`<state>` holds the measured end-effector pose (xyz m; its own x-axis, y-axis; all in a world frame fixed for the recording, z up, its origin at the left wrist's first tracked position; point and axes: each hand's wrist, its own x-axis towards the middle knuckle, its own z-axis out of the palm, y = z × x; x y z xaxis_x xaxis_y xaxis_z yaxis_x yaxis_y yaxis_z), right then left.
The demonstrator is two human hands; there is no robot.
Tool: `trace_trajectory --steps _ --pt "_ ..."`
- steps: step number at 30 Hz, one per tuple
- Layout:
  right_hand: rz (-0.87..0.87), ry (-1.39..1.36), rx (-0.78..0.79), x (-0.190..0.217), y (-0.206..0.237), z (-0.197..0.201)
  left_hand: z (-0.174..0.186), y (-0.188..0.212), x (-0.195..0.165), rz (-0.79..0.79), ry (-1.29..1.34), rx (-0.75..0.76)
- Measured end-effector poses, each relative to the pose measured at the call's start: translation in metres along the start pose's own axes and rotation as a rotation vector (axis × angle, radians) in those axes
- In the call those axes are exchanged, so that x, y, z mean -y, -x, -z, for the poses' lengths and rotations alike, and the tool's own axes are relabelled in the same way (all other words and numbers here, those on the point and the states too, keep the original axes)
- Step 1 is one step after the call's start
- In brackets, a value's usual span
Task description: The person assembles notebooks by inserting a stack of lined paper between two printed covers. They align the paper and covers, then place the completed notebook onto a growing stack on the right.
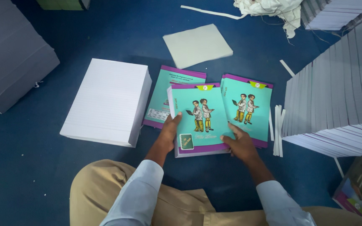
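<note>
1. A big grey box sits on the floor at ten o'clock.
2. A green box peeks in at the top edge, at eleven o'clock.
3. A small green notebook label with a white edge sits on the teal book cover in the middle.

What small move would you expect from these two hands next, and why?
Probably squaring up the teal notebook: the left hand grips its left edge and the right hand its lower right corner, and it sits askew, overlapping a second notebook and a back-up one. A ruled paper stack lies alongside.
</note>
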<state>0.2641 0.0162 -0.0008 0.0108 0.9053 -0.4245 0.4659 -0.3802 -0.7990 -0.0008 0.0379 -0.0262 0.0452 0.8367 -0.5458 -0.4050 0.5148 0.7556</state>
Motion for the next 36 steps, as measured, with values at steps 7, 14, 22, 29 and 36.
trace_trajectory --steps 7,14,22,29,36 --pt "0.008 0.031 0.022 -0.003 -0.003 -0.001 0.001 -0.002 0.002 -0.006 0.063 0.02" --pt "-0.003 0.038 0.026 0.002 0.001 0.0 0.003 -0.008 0.007 -0.003 0.067 0.001" --pt "-0.051 0.183 -0.008 0.003 0.001 -0.001 0.002 -0.004 0.004 -0.004 0.052 -0.012" --pt "0.268 0.343 -0.078 -0.011 -0.004 0.0 -0.006 0.006 -0.001 -0.091 -0.105 -0.025" --pt "0.13 0.576 -0.103 0.004 0.004 0.006 -0.011 0.005 0.005 -0.286 -0.036 0.039"
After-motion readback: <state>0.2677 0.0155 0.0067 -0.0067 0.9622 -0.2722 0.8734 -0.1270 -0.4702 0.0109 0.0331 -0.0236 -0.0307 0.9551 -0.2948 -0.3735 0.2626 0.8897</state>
